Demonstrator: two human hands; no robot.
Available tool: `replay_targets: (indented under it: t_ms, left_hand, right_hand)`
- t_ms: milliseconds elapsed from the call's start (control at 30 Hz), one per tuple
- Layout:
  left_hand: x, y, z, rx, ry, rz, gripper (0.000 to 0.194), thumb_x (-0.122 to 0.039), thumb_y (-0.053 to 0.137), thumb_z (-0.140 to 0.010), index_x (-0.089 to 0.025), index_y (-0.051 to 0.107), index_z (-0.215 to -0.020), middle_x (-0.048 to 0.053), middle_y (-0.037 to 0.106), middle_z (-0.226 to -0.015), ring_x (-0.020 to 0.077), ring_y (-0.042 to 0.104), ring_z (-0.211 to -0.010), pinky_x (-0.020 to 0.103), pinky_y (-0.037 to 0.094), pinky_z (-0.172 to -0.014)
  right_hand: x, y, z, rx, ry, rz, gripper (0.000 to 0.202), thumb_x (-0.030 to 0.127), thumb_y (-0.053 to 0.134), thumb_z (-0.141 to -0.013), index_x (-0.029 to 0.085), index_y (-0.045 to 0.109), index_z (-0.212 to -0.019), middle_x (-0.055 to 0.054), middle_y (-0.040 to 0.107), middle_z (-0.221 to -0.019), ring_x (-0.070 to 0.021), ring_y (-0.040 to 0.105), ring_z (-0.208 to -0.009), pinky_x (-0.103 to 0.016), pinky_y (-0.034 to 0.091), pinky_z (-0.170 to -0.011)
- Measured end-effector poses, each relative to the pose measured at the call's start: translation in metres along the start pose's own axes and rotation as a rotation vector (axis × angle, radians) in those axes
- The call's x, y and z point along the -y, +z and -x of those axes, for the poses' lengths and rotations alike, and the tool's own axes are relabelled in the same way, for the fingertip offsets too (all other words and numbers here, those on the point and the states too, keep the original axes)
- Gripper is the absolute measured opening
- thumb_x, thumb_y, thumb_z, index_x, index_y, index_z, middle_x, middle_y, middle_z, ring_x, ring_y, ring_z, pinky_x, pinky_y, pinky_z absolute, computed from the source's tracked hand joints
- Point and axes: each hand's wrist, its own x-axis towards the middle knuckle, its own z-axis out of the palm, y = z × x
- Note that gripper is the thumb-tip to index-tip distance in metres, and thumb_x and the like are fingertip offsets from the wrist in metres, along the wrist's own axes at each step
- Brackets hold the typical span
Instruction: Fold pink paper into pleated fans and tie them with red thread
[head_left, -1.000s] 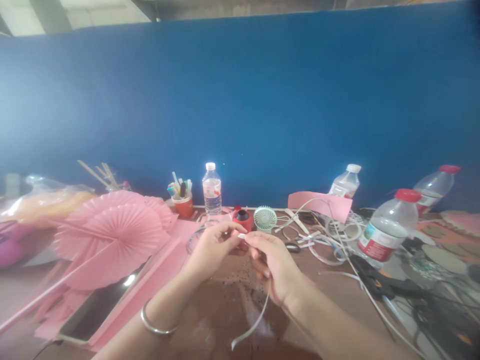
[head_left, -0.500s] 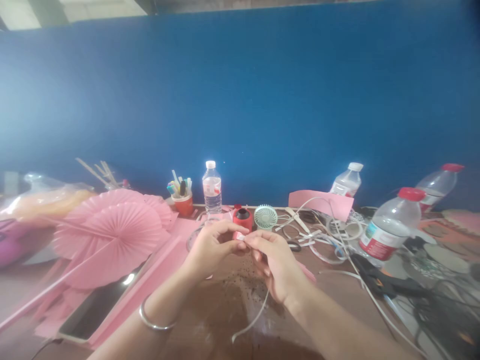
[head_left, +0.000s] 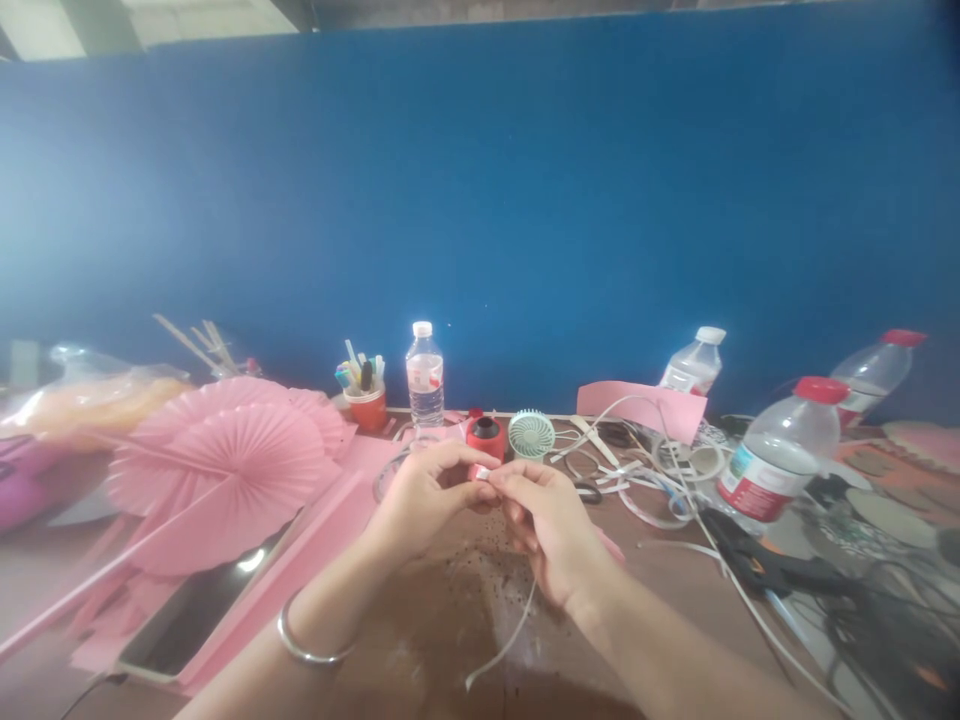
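Near the middle of the brown table, my left hand (head_left: 412, 498) pinches a small red and white piece (head_left: 480, 472) between thumb and fingers; its exact kind is too small to make out. My right hand (head_left: 553, 522) meets it there, its thumb and forefinger pressed together on a narrow white strip (head_left: 504, 648). The strip's loose end hangs below the right palm in a curve. Just behind the fingertips stands a red container (head_left: 486, 442) with a black ring-shaped top. A pale green handheld fan (head_left: 532, 434) is beside it. Dark crumbs lie scattered under the hands.
Left lie pink pleated paper fans (head_left: 240, 450), a phone (head_left: 187, 618) and pink paper. A cup of pens (head_left: 366, 408) and a water bottle (head_left: 425, 380) stand behind. On the right are tangled white strips, a large bottle (head_left: 780, 460) and a black glue gun (head_left: 772, 560).
Both hands keep almost the same place and grip on the small red and white piece. The view has shifted very slightly.
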Motion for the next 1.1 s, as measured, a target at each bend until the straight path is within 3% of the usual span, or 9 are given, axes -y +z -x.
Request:
replay_targets:
  t_ms: [833, 967, 1100]
  left_hand:
    - [-0.0036, 0.0018, 0.0013, -0.018, 0.014, -0.063, 0.02, -0.028, 0.061, -0.074, -0.015, 0.064, -0.09, 0.004, 0.062, -0.08, 0.0146, 0.062, -0.067, 0.028, 0.054, -0.062]
    - [-0.004, 0.0022, 0.0009, -0.08, 0.023, -0.155, 0.021, -0.03, 0.055, -0.079, -0.017, 0.065, -0.091, 0.005, 0.065, -0.086, 0.0135, 0.063, -0.064, 0.026, 0.054, -0.06]
    - [0.0006, 0.0011, 0.0005, -0.211, 0.021, -0.227, 0.026, -0.027, 0.052, -0.08, -0.017, 0.063, -0.101, 0.002, 0.067, -0.069, 0.0136, 0.063, -0.056, 0.026, 0.054, -0.058]
  right_hand:
    - [-0.0077, -0.0026, -0.0044, 0.0, -0.018, 0.034, 0.024, 0.036, 0.066, -0.065, 0.016, 0.054, -0.058, 0.009, 0.038, -0.038, -0.002, 0.02, -0.031, -0.019, 0.014, -0.035]
    - [-0.0077, -0.0049, -0.0066, 0.033, -0.013, 0.001, 0.033, 0.047, 0.059, -0.07, 0.016, 0.057, -0.063, 0.006, 0.047, -0.043, -0.0024, 0.023, -0.03, -0.019, 0.018, -0.034]
    - [-0.0056, -0.007, -0.0095, 0.089, 0.052, -0.015, 0.04, 0.052, 0.05, -0.074, 0.015, 0.063, -0.081, 0.001, 0.058, -0.053, -0.0024, 0.024, -0.029, -0.019, 0.02, -0.034]
